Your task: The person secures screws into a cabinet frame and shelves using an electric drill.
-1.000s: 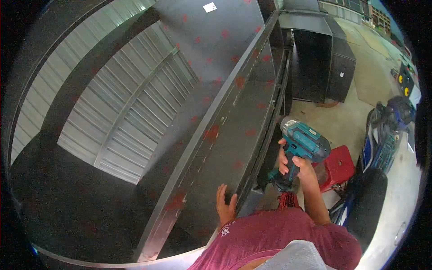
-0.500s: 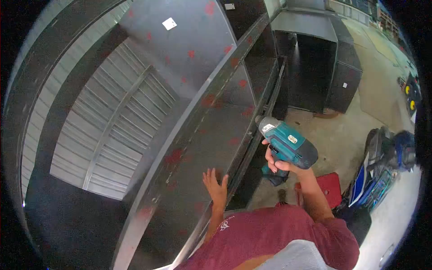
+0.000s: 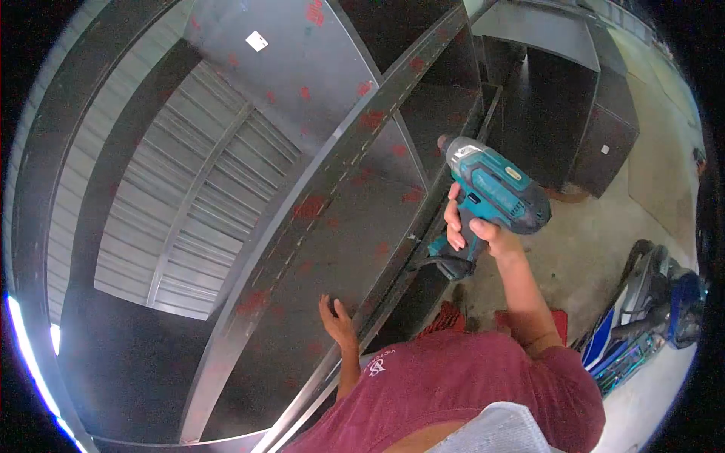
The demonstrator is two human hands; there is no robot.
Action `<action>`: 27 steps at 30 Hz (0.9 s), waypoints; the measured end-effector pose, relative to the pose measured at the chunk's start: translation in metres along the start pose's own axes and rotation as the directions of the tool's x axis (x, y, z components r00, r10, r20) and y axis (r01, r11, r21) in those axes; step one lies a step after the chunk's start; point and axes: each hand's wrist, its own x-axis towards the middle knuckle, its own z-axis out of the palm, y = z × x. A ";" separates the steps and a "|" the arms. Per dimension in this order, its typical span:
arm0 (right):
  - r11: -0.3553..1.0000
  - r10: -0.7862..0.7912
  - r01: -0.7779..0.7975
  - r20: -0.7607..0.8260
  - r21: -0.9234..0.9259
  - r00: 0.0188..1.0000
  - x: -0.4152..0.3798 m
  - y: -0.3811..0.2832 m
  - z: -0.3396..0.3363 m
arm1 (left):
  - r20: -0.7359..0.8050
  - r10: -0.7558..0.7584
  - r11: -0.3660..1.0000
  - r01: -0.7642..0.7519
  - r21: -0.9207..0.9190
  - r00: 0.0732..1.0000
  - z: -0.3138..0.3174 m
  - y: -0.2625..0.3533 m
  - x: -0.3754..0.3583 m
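Note:
My right hand (image 3: 491, 235) is wrapped round the grip of a teal and black cordless drill (image 3: 498, 181), which is raised over the near edge of a dark cabinet frame. Its nose points up and left, and the battery end hangs below my fingers. My left hand (image 3: 339, 325) is empty, with thumb and fingers apart, over the dark board (image 3: 325, 260) inside the frame. The long frame rail (image 3: 332, 181) runs diagonally beyond it, with red stamped marks on its surface.
A grey panel with a white label (image 3: 257, 41) rises at the top. Another dark cabinet (image 3: 547, 113) stands at the upper right. On the concrete floor are a red item (image 3: 559, 323) and a blue and black machine (image 3: 642, 317). Ribbed sheeting (image 3: 181, 204) shows at left.
The drill has been raised and turned, showing more of its handle and battery. My left hand has drawn back toward my body, its fingers less spread. The view has shifted slightly.

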 end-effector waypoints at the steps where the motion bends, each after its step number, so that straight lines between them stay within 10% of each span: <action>1: 1.000 0.012 -0.012 0.006 0.004 1.000 0.008 0.000 -0.006 | -0.023 -0.059 0.997 0.058 -0.052 0.998 0.000 0.006 0.001; 22: 0.950 0.297 -0.310 0.224 0.024 0.928 0.181 0.020 -0.087 | -0.398 -0.125 0.846 0.307 0.436 0.909 0.021 -0.014 0.059; 25: 0.821 0.407 -0.058 0.511 -0.568 0.757 0.197 0.037 -0.141 | -0.406 -0.259 0.770 0.441 0.461 0.877 0.030 0.002 0.075; 27: 0.811 0.537 -0.584 0.440 -0.033 0.720 0.192 0.040 -0.141 | -0.409 -0.232 0.790 0.416 0.451 0.883 0.030 -0.013 0.075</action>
